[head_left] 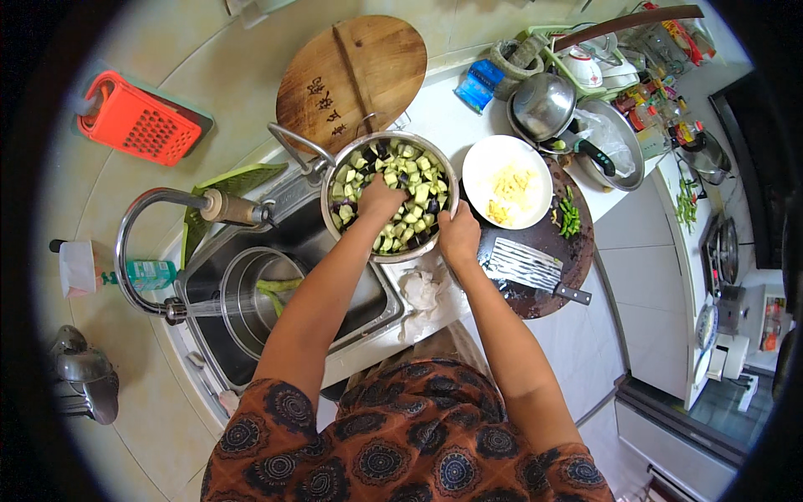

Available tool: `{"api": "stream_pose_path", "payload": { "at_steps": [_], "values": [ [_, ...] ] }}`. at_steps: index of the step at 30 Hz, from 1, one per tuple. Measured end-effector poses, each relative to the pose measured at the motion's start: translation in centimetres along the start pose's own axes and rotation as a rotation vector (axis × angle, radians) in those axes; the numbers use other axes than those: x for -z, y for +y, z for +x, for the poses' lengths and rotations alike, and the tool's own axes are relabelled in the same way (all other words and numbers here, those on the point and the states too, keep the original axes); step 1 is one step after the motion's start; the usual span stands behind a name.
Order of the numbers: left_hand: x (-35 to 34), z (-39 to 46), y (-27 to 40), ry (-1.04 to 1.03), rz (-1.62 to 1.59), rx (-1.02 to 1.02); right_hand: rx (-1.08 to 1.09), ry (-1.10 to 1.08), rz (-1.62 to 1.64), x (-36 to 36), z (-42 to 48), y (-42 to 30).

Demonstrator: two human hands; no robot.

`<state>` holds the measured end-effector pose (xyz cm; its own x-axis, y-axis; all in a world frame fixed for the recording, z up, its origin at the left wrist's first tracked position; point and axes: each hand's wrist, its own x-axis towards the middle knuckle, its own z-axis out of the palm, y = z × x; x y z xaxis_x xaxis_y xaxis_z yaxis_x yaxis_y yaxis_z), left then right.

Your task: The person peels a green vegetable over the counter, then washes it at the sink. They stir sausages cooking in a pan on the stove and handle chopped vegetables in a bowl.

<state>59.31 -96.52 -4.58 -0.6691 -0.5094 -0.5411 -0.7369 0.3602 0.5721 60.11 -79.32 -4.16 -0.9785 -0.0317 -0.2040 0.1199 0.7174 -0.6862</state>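
A metal bowl (329,207) full of cubed eggplant (417,182) rests over the right edge of the sink. My left hand (381,199) reaches into the bowl, its fingers among the cubes and partly hidden by them. With my right hand (460,235) I hold the bowl's right rim. Right of the bowl, a white plate (473,182) with chopped yellowish pieces (511,188) stands on a round dark cutting board (580,251). A cleaver (527,263) lies on that board, below cut green peppers (569,216). Water runs from the faucet (128,251) into a metal pot (229,295) holding green pieces (276,292).
A round wooden board (382,63) leans on the wall behind the bowl. A crumpled wet cloth (421,292) lies at the counter edge. Back right are a stone mortar (511,69), stacked metal bowls (542,103) and a dish rack (549,37). An orange grater (147,119) hangs left.
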Motion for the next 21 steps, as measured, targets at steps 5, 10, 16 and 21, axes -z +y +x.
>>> {"api": "stream_pose_path", "payload": {
  "at_steps": [5,10,16,21],
  "values": [
    [0.2,-4.6,-0.1,0.023,0.237,-0.351,-0.005,-0.016,-0.026,-0.1,0.2,0.2],
    [-3.4,-5.2,1.8,0.063,0.513,-0.76,0.007,-0.003,-0.053,-0.2,0.4,0.4],
    [-1.9,-2.2,0.2,0.135,0.827,-0.99,0.021,0.018,-0.071,-0.1,0.4,0.6],
    [3.9,-2.5,-2.2,0.049,0.959,-0.759,-0.016,0.032,-0.037,0.0,0.2,0.3]
  ]
}}
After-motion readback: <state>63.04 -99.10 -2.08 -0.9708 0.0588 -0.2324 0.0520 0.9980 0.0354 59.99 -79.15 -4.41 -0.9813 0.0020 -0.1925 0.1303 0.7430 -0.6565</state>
